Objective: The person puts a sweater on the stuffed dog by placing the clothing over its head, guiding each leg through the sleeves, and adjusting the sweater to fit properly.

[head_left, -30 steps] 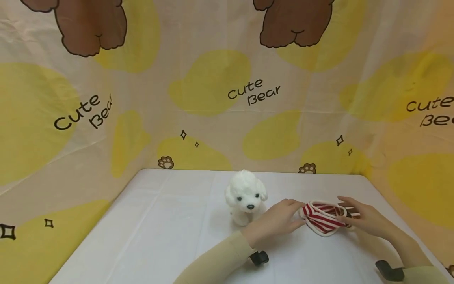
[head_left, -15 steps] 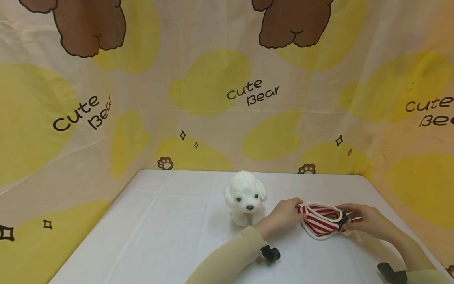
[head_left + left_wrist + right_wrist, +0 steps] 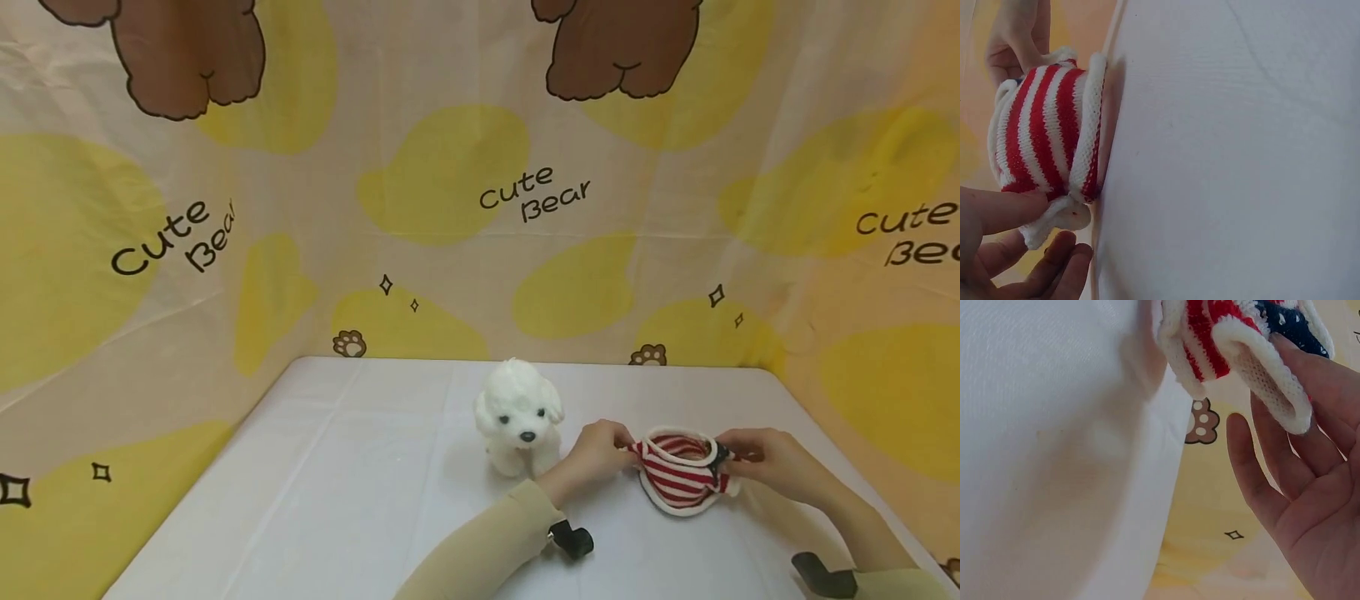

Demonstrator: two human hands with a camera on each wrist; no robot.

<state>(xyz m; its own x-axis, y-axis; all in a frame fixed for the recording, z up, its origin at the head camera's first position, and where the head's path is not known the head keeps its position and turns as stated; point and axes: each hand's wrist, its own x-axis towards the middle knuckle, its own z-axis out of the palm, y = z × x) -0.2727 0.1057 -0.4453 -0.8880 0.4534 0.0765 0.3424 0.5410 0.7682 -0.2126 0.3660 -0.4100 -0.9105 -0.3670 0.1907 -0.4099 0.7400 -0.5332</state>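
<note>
A small red-and-white striped knit garment point(image 3: 678, 477) with white trim is held just above the white table point(image 3: 337, 500), its opening facing up. My left hand point(image 3: 626, 446) pinches its left edge, and in the left wrist view thumb and fingers point(image 3: 1016, 209) grip a white trim corner of the garment point(image 3: 1044, 134). My right hand point(image 3: 723, 454) pinches the right edge by a navy patch. In the right wrist view the trim of the garment point(image 3: 1235, 344) lies on my fingers point(image 3: 1310, 444). A white plush dog point(image 3: 519, 417) stands left of my left hand.
A yellow "Cute Bear" printed curtain point(image 3: 480, 192) closes in the table on three sides. The table's right edge point(image 3: 817, 433) runs close behind my right hand. Black wrist-worn cameras point(image 3: 572, 540) show under both forearms.
Both hands went from lying on the garment to pinching its two edges. The garment has risen slightly and its opening is now stretched between them. The dog stays put.
</note>
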